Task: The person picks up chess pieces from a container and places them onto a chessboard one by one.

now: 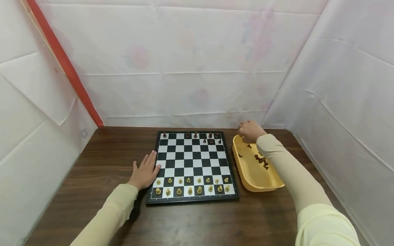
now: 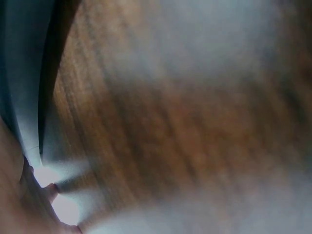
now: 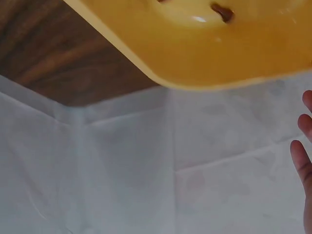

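The light pieces (image 1: 193, 185) stand already in two complete rows on the near edge of the chessboard (image 1: 193, 164). The left hand (image 1: 144, 174) lies flat on the table (image 1: 92, 171), its fingers straight and released, with the fingertips touching the left border of the board, I think to keep it steady. To the right of the board is the yellow tray (image 1: 246, 171), and some dark pieces (image 1: 261, 160) lie loose inside it. The right hand (image 1: 250, 131) is over the far end of this tray, just beside the far right corner of the board. Its fingers look curled in the head view, but whether they pinch a piece I cannot tell; the right wrist view shows only a few fingertips (image 3: 306, 161) at the picture's edge and the underside of the tray (image 3: 204, 53). On the far rows of the board only some dark pieces (image 1: 212, 137) stand, with gaps between them.

So the step in hand seems to be the filling of the dark side. The next move calls for a small, exact carry from the tray to an empty far square, setting the piece upright without knocking its neighbours.
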